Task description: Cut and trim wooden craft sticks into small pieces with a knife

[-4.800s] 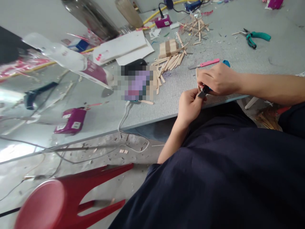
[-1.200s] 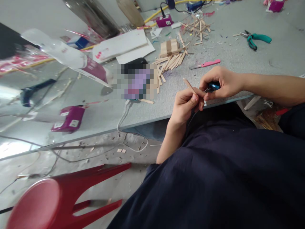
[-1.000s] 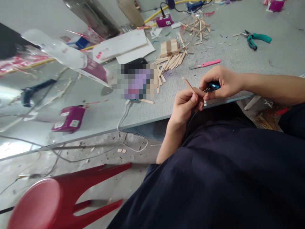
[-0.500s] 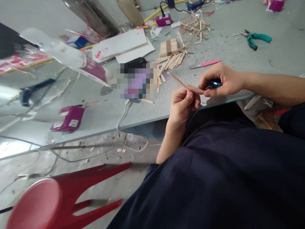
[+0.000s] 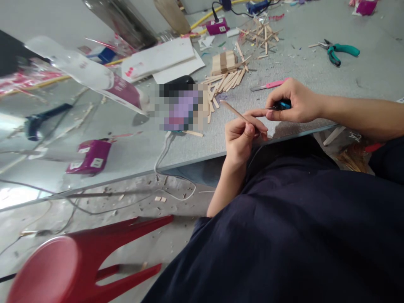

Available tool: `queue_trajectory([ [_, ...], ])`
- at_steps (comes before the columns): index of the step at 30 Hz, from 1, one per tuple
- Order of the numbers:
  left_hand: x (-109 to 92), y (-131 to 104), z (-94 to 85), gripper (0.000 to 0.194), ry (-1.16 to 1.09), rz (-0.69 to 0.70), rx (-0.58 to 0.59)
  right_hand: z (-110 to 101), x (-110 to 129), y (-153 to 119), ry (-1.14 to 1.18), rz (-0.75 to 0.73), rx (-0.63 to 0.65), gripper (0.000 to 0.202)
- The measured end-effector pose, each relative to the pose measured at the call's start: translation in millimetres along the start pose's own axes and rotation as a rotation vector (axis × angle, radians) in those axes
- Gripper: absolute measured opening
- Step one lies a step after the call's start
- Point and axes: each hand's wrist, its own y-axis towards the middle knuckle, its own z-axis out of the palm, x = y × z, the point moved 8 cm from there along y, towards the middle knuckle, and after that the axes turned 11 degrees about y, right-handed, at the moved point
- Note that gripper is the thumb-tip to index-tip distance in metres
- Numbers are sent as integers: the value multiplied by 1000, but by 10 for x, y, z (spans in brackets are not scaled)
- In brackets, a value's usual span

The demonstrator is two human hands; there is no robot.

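My left hand [image 5: 240,136] pinches a thin wooden stick [image 5: 232,110] between thumb and fingers, above the table's front edge. The stick slants up to the left. My right hand [image 5: 293,103] is closed around a small blue and black tool [image 5: 283,104], whose working end is mostly hidden. The right thumb is close to the outstretched left index finger. Just behind the right hand lies a pink-handled blade [image 5: 269,85]. A pile of flat wooden sticks [image 5: 229,81] and a banded bundle [image 5: 221,63] are behind my left hand.
Green-handled pliers [image 5: 344,50] lie at the back right. A purple box [image 5: 91,157], a tilted bottle [image 5: 94,78] and a blue glue gun [image 5: 47,118] are to the left. A red stool [image 5: 47,269] stands below the table [image 5: 135,145], beside a hanging white cable [image 5: 164,153].
My right hand has shifted slightly left and up with the blue tool. The left fingers and the stick have moved a little, and the stick's far end is slightly lower.
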Motion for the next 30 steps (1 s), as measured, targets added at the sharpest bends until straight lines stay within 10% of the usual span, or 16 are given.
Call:
queue_trajectory([
  [30,-65,-54,7,66,135,160,45,-6,-22,20,223,5,120,50],
])
